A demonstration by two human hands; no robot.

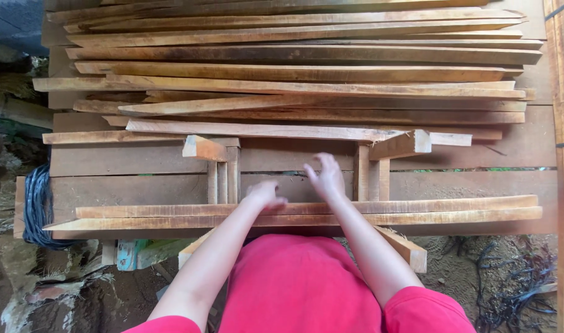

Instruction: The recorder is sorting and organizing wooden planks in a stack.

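Person: wearing a red top, leaning over the desk (473, 185) of wide planks, both forearms reaching forward.
Left hand (266, 194): resting on the near pair of long slats (306, 214), its grip curled loosely with fingers touching the upper slat's edge; not clearly clamping anything.
Right hand (325, 176): hovering just past the same slats, its grip open, fingers spread and blurred, holding nothing.
Near slats: two long thin strips lying side by side across the desk's near edge, running left to right, touching each other.
Short uprights: a left cluster of short pieces (223, 179) and a right cluster (371, 179) lying crosswise just beyond the hands, each topped by a tilted block (205, 148) (402, 143).
Far stack (294, 74): many long rough slats lying piled lengthwise across the far part of the desk.
Left edge: a dark coiled bundle (38, 206) hanging beside the desk.
Ground: dirt and debris lying below.
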